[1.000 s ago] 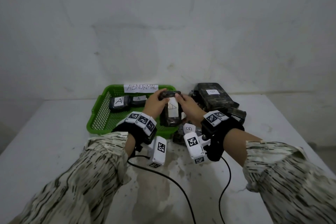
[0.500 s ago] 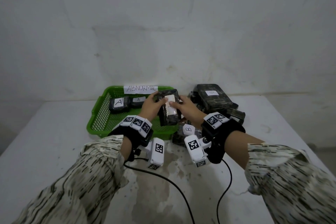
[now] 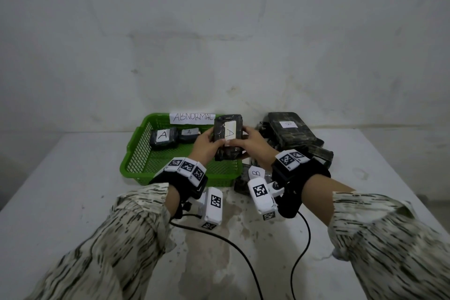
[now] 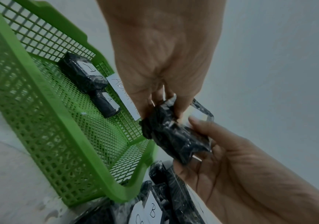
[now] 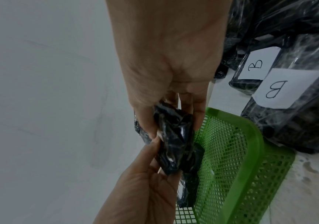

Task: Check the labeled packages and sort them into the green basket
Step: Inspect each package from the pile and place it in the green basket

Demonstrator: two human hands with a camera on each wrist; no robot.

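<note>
Both hands hold one black wrapped package (image 3: 228,137) with a white "A" label upright over the right end of the green basket (image 3: 136,151). My left hand (image 3: 207,145) grips its left side, my right hand (image 3: 253,145) its right side. In the left wrist view the package (image 4: 174,136) is pinched by the left hand (image 4: 160,94) from above and cradled by the right hand (image 4: 212,159) below. The right wrist view shows the same package (image 5: 176,144) over the basket's rim (image 5: 250,136). Two "A" packages (image 3: 162,137) lie at the basket's back left.
A paper sign reading ABNORMAL (image 3: 192,118) is fixed to the basket's far rim. A pile of black packages labelled "B" (image 3: 289,131) sits right of the basket, with one "B" package (image 3: 255,174) near my right wrist. Cables (image 3: 243,258) trail across the white table.
The package has turned in my hands so its "A" label faces me, and it has risen slightly toward the basket's far rim. Both hands stayed on it.
</note>
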